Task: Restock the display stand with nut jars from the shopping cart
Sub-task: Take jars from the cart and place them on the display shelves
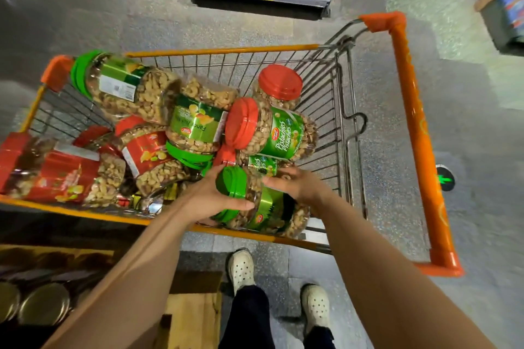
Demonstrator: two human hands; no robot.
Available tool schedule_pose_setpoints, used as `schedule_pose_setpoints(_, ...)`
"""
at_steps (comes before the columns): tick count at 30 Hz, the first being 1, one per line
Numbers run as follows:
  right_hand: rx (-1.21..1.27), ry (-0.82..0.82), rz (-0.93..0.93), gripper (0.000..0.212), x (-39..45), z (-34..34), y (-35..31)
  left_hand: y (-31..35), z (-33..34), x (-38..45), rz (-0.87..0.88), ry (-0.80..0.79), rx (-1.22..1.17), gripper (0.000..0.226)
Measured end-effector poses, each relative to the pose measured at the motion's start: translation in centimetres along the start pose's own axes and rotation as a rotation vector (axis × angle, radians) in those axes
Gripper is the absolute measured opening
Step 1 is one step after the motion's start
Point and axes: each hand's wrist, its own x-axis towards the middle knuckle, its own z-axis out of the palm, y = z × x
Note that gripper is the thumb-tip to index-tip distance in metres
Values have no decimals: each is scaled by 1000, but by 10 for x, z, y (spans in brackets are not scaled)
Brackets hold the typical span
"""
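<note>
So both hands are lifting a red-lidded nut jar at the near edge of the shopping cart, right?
Not quite: the lid is green, not red. The head view shows the left hand and right hand gripping a green-lidded nut jar lying on its side at the near edge of the shopping cart. Whether they are lifting it, one picture cannot show.

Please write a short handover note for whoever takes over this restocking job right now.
Left hand: grips the lid end of a clear plastic nut jar with a green lid and green label, lying on its side at the near edge of the orange-trimmed wire shopping cart.
Right hand: holds the same jar's far side.
Done: cannot tell; the display stand's stock is not clearly in view.
Left: lift this jar out, then the remaining jars, including the red-lidded pistachio jar.
</note>
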Motion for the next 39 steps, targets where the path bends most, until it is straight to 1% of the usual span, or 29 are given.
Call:
schedule_pose_setpoints(2, -5, -15, 7, 126, 9, 4, 4, -2, 0, 2, 11, -22, -51, 139)
schedule_pose_setpoints(3, -7, -31, 14, 126, 13, 4, 6, -3, 1, 3, 10, -34, -75, 139)
schedule_pose_setpoints(6, 4, -79, -1, 109, 16, 6, 8, -1, 4, 2, 12, -76, -167, 141)
schedule_pose_setpoints(8, -29, -57, -13, 114, 13, 6, 7, 0, 5, 0, 27, -78, -200, 134)
schedule_pose_setpoints(11, -43, -47, -30, 123, 8, 6, 4, 0, 5, -1, 75, -50, -214, 115)
schedule_pose_setpoints(13, -33, -53, -38, 119, 5, 6, 1, 1, 7, -5, 100, -35, -193, 105)
schedule_pose_setpoints(15, -6, -52, -39, 109, 2, 4, 0, 1, 9, -5, 110, -17, -196, 101)
schedule_pose_setpoints(17, 4, -29, -50, 112, -1, 3, 1, 2, 11, -8, 116, 9, -195, 106)
schedule_pose_setpoints(19, 32, -7, -68, 117, -5, 3, 3, 6, 12, -12, 117, 37, -198, 126)
schedule_pose_setpoints(20, 40, 1, -80, 117, -7, 2, 3, 8, 11, -14, 132, 54, -188, 132)
schedule_pose_setpoints(23, 48, 28, -128, 107, -14, -3, -2, 19, 7, -23, 189, 122, -118, 121)
schedule_pose_setpoints(24, 43, 26, -150, 105, -17, -5, -4, 24, 5, -27, 208, 146, -105, 120)
schedule_pose_setpoints(27, -4, 35, -221, 111, -24, -9, -12, 37, -1, -37, 237, 190, -119, 117)
schedule_pose_setpoints(29, 0, 48, -241, 117, -37, -13, -22, 46, -2, -45, 260, 208, -137, 107)
schedule_pose_setpoints(31, -3, 52, -268, 114, -49, -17, -31, 55, -4, -53, 274, 231, -170, 100)
schedule_pose_setpoints(32, -7, 53, -276, 109, -57, -19, -35, 61, -6, -61, 284, 238, -184, 102)
schedule_pose_setpoints(36, 60, 40, -294, 96, -79, -28, -47, 78, -10, -90, 306, 282, -163, 125)
schedule_pose_setpoints(38, 92, 14, -297, 87, -94, -36, -51, 88, -9, -106, 332, 330, -138, 128)
schedule_pose_setpoints(39, 99, 9, -309, 87, -100, -40, -53, 93, -7, -113, 352, 354, -127, 127)
